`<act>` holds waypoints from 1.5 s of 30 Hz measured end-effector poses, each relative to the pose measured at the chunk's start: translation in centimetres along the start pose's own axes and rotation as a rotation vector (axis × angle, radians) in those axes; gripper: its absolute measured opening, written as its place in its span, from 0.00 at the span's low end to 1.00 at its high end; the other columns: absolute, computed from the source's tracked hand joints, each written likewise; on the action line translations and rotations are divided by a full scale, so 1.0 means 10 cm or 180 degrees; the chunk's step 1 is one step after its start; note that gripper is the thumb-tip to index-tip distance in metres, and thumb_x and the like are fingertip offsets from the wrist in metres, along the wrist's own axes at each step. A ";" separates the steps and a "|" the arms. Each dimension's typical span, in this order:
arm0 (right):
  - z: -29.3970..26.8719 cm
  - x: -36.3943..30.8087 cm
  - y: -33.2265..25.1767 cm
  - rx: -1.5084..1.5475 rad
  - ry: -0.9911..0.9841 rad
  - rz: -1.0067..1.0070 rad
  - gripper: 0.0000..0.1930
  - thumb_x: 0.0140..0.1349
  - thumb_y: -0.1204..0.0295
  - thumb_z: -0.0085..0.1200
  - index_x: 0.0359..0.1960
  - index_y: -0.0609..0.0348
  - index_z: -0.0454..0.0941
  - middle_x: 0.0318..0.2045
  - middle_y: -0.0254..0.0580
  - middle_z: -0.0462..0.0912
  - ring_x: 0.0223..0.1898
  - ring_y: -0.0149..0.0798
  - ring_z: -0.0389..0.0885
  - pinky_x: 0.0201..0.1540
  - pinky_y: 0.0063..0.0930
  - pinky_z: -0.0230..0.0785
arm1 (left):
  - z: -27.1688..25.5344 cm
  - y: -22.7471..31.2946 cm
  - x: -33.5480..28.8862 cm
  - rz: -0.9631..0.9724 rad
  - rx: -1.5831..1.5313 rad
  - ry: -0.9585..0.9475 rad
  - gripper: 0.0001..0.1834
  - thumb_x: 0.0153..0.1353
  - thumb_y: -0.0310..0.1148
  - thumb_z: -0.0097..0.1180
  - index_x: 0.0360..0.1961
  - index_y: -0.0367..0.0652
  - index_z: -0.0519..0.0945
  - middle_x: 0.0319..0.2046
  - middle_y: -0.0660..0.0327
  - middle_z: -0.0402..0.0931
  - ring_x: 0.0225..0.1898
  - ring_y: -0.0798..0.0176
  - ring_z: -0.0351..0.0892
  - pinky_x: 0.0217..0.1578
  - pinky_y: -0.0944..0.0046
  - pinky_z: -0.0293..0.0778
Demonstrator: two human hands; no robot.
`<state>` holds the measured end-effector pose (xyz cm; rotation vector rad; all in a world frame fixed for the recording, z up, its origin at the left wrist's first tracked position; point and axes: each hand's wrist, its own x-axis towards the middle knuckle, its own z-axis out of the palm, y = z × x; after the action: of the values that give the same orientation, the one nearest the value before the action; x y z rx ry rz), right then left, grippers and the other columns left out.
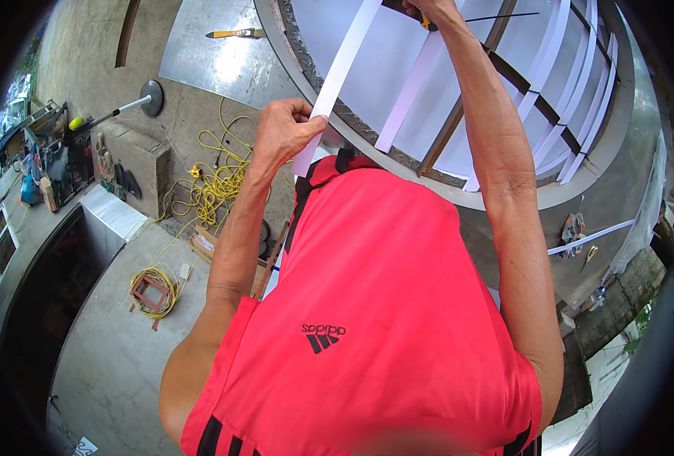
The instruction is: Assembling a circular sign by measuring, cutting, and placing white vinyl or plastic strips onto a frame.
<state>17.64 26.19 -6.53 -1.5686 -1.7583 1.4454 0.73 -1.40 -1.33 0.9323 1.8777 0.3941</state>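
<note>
Strip of flat white material point(344, 64) is pinched near its lower end between thumb and fingers of the bare left hand point(285, 131) and is seen slanting across the rim of a large, round grey frame point(580, 179). A yellow-and-black tool point(426, 22) is seen at the bare right hand point(432, 7), whose fingers, cut by the view's top edge, cannot be judged.

One short line of black lettering point(324, 330) stood on the red shirt point(382, 251), upside down as the camera saw it, and a logo point(323, 345) of slanting bars, likewise black, sat just below it in the view. Near the lower left rim, a small pale sheet point(85, 447) bore dark curving marks, too small and too cut off to be read
</note>
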 end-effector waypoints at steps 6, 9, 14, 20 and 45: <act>-0.01 -0.01 0.01 0.0069 0.0006 -0.0095 0.12 0.53 0.78 0.67 0.26 0.62 0.72 0.15 0.37 0.75 0.15 0.31 0.74 0.16 0.30 0.65 | 0.06 0.03 0.00 -0.0029 0.0318 0.0163 0.17 0.51 0.38 0.65 0.30 0.31 0.84 0.22 0.56 0.83 0.24 0.66 0.81 0.27 0.64 0.75; -0.01 -0.01 0.01 0.0106 -0.0017 -0.0092 0.12 0.53 0.78 0.67 0.25 0.62 0.72 0.16 0.37 0.75 0.15 0.31 0.74 0.17 0.30 0.65 | 0.11 0.05 -0.01 -0.0049 0.0414 0.0307 0.17 0.51 0.39 0.65 0.29 0.31 0.84 0.21 0.56 0.82 0.24 0.66 0.81 0.27 0.64 0.75; -0.03 -0.04 0.02 0.0203 -0.0025 -0.0108 0.11 0.53 0.79 0.66 0.25 0.61 0.72 0.16 0.37 0.74 0.16 0.31 0.73 0.17 0.30 0.64 | 0.15 0.03 -0.04 -0.0140 0.0167 0.0335 0.15 0.53 0.37 0.64 0.28 0.32 0.83 0.21 0.58 0.82 0.23 0.69 0.80 0.27 0.66 0.75; -0.02 -0.04 0.06 0.0339 0.0031 -0.0290 0.11 0.51 0.78 0.67 0.22 0.61 0.72 0.15 0.38 0.75 0.16 0.32 0.73 0.18 0.32 0.64 | 0.15 -0.03 -0.02 -0.0155 -0.0055 0.0247 0.13 0.56 0.35 0.62 0.30 0.32 0.82 0.21 0.59 0.82 0.23 0.70 0.79 0.26 0.68 0.73; -0.02 -0.03 0.04 0.0221 -0.0007 -0.0141 0.10 0.51 0.77 0.66 0.24 0.62 0.74 0.17 0.40 0.76 0.17 0.34 0.75 0.19 0.32 0.66 | -0.03 -0.10 0.02 -0.0080 -0.0414 -0.0333 0.14 0.60 0.37 0.66 0.36 0.33 0.84 0.26 0.59 0.84 0.27 0.70 0.80 0.29 0.69 0.72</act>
<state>18.08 25.96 -6.68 -1.4844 -1.7143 1.4713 0.02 -1.91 -1.90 0.8258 1.7456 0.4387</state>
